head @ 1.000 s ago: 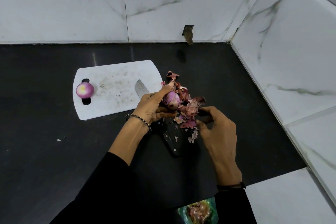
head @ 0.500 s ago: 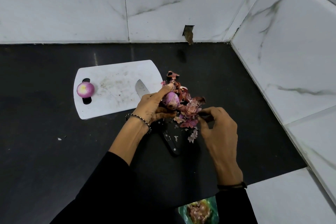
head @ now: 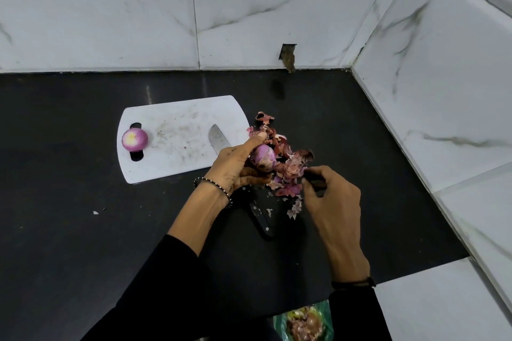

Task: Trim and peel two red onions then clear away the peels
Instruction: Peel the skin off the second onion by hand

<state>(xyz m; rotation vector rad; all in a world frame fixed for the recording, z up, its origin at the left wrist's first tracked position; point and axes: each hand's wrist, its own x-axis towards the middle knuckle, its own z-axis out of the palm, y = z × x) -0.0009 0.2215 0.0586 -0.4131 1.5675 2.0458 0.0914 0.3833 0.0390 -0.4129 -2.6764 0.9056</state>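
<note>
Purple, partly skinned red onion (head: pixel 263 159) sits gripped in the left hand (head: pixel 235 167); the right hand (head: pixel 332 202), at four o'clock from it, pinches a loose scrap of skin (head: pixel 302 171). Peeling the second one, I judge; the next move needs pulling away the remaining skin, then gathering the papery pink peels (head: pixel 291 169).

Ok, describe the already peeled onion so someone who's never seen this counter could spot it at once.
A white cutting board lies on the black countertop, left of a heap of peels. At the board's left end, over its handle slot, sits a round purple onion with a pale trimmed end showing. Unlike the other onion, gripped in the left hand, no hand touches it.
</note>
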